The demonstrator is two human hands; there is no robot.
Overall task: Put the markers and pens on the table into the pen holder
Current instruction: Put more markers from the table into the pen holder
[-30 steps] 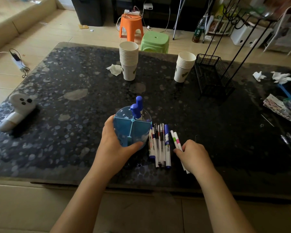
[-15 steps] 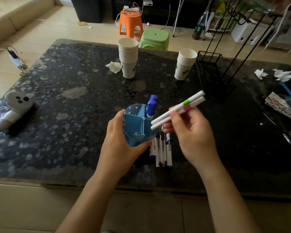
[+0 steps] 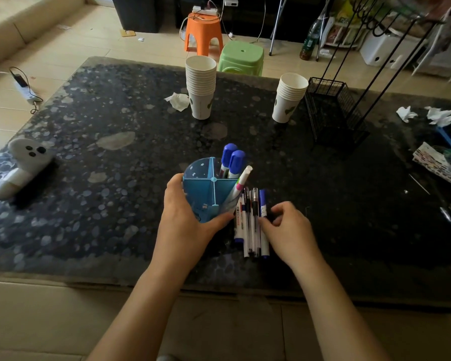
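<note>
Markers' (image 3: 250, 222) label print unreadable

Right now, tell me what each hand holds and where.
Left hand grips the pen holder around its near side wall. Right hand holds nothing; its fingertips touch the pens lying on the table.
</note>
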